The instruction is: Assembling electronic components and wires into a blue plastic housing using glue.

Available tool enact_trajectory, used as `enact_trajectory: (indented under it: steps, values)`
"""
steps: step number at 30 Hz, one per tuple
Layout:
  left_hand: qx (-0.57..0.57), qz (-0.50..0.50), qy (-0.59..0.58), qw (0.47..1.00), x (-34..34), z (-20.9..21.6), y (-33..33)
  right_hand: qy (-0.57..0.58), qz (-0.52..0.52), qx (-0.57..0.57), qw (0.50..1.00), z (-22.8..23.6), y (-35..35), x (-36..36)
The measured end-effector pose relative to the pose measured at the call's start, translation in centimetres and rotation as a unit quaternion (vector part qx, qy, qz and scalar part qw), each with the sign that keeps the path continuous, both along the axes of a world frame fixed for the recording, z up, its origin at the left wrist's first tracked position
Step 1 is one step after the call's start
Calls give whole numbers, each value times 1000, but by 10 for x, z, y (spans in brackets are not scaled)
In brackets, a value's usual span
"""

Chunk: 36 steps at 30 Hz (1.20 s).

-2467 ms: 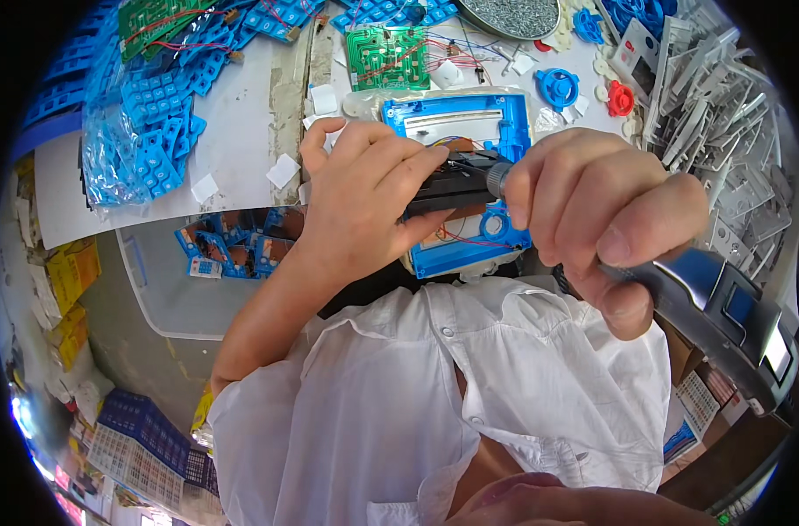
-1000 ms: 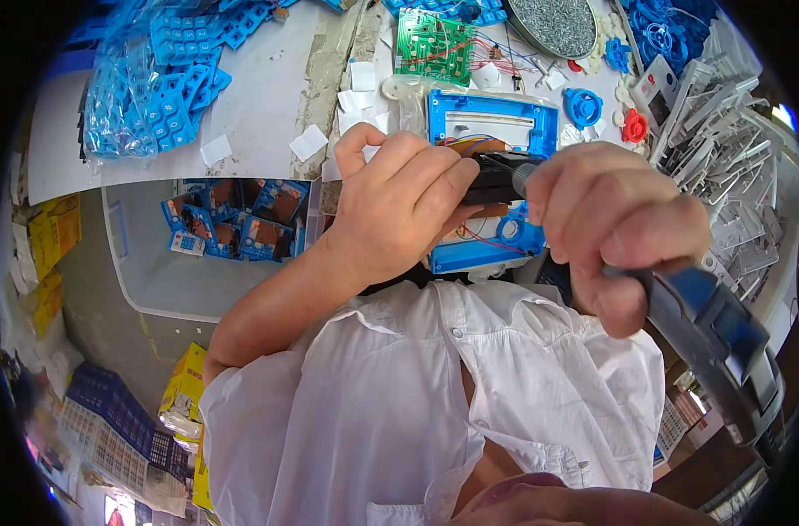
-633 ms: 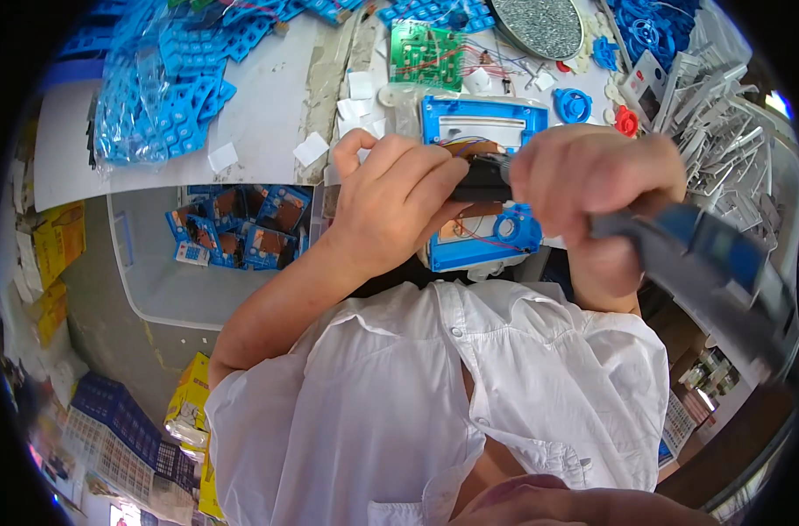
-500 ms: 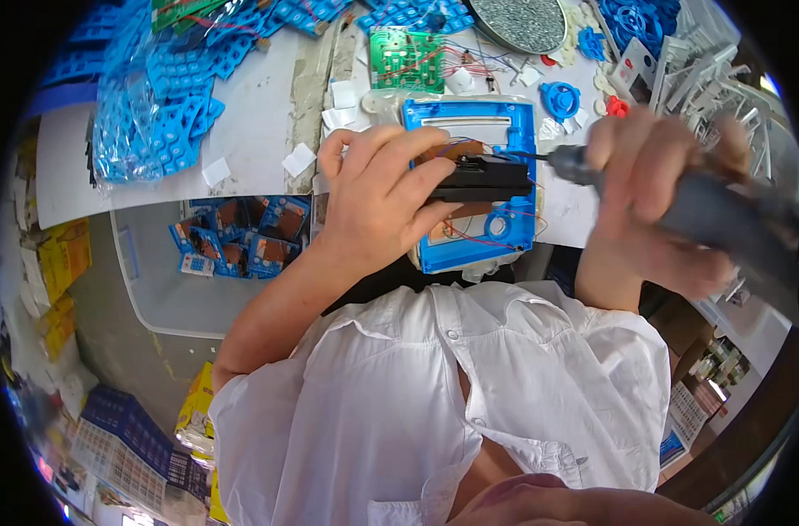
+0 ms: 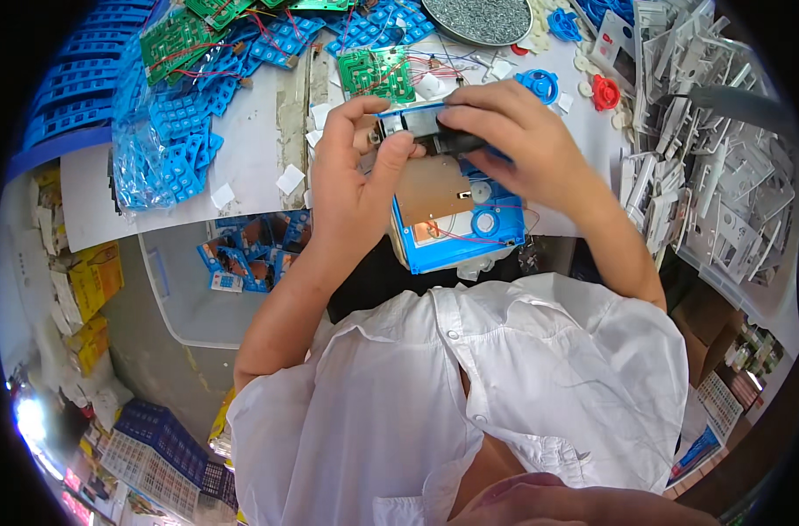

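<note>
My left hand point(image 5: 348, 171) and my right hand point(image 5: 531, 145) are both closed on a black plastic unit point(image 5: 459, 140). It is tilted, so a greyish face and a small white part show at its left end; the fingers hide much of the rest. Just below it lies a blue plastic housing point(image 5: 461, 256), open side up. Inside the housing are a brown board point(image 5: 430, 193), thin red wires and a blue ring point(image 5: 485, 223). A dark power screwdriver point(image 5: 739, 107) is at the right, out of my hands.
A green circuit board point(image 5: 377, 74) with wires lies beyond the housing. Blue keypad pieces point(image 5: 176, 167) are heaped at left, white plastic parts point(image 5: 724, 202) at right. A round tray of screws point(image 5: 482, 22) stands at the back. Below the left table edge is a clear bin point(image 5: 184, 302).
My right hand has let go of the screwdriver and taken hold of the black unit. The unit is now raised toward the far side of the housing and tilted, with both hands on it.
</note>
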<state>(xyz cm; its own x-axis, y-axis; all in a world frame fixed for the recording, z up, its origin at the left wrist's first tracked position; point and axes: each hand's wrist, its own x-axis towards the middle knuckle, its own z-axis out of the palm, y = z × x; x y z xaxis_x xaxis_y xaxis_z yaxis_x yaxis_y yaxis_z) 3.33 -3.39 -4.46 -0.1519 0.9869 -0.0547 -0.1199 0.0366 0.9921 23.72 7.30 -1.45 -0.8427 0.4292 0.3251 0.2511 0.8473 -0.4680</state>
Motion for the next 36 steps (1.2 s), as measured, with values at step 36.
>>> enact_trajectory:
  steps: [36]
  values:
    - [149, -137, 507, 838, 43, 11, -3, -88, 85, -113, 986, 10, 46, 3]
